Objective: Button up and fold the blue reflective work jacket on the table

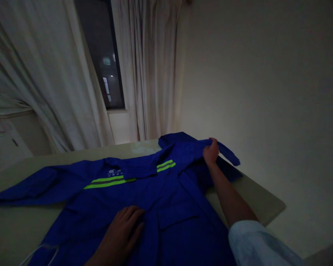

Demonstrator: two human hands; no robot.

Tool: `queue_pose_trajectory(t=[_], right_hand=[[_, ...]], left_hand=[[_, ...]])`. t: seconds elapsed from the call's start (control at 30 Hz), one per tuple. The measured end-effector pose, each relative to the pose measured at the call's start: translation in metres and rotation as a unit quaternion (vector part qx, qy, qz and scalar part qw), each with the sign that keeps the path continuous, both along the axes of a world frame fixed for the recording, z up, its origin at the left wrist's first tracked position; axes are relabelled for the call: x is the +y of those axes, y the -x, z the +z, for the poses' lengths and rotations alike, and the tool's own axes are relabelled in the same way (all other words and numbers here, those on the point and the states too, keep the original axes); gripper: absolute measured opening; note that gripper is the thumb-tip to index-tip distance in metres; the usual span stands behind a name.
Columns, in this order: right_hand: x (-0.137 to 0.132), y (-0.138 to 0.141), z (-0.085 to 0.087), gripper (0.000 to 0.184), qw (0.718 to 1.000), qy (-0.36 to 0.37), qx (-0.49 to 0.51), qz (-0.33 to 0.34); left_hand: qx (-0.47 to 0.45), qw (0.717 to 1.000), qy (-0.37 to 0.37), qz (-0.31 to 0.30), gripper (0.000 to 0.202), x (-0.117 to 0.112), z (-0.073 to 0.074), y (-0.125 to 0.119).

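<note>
A blue work jacket [161, 199] with yellow-green reflective stripes lies spread out on a pale table [255, 199]. My left hand [122, 229] rests flat on the jacket's front, fingers stretched out. My right hand [210, 151] is closed on the jacket's right sleeve [224, 151], lifted a little above the table at its far right. The left sleeve [30, 184] lies stretched out toward the table's left side.
White curtains [144, 66] hang on both sides of a dark window [105, 55] behind the table. A bare wall [266, 92] fills the right side. A thin white cable [39, 251] lies at the table's near left edge.
</note>
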State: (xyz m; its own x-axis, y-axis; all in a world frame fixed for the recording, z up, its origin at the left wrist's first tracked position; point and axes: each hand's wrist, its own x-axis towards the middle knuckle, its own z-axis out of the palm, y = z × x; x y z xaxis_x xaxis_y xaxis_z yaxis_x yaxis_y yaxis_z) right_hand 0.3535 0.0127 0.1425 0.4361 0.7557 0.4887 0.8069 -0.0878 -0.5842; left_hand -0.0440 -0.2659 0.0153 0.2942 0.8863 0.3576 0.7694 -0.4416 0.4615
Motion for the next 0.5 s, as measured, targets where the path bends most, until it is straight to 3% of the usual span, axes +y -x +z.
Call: queue_pose_trajectory(t=[0.07,0.13,0.2,0.27,0.33,0.4,0.5], right_hand=[[0.002,0.051,0.009,0.061,0.982,-0.097,-0.067,0.148],[-0.007,0.106,0.004,0.058,0.92,-0.108,-0.173,0.336],[-0.023,0.154,-0.017,0.055,0.832,-0.064,-0.292,0.468],[-0.044,0.184,-0.048,0.05,0.749,-0.027,-0.383,0.54],[-0.061,0.194,-0.079,0.047,0.701,-0.009,-0.417,0.579],[-0.069,0.188,-0.1,0.05,0.713,-0.003,-0.388,0.584],[-0.069,0.172,-0.111,0.057,0.79,0.007,-0.289,0.54]], left_hand=[[-0.096,0.994,0.056,0.018,0.032,0.007,0.004,0.004],[-0.252,0.959,0.11,0.07,0.039,0.023,0.011,0.014],[-0.426,0.883,0.132,0.146,0.053,0.044,0.022,0.032],[-0.547,0.802,0.124,0.207,0.065,0.066,0.033,0.054],[-0.577,0.769,0.117,0.25,0.068,0.084,0.041,0.074],[-0.55,0.777,0.115,0.284,0.071,0.099,0.045,0.087],[-0.495,0.805,0.073,0.32,0.084,0.119,0.045,0.087]])
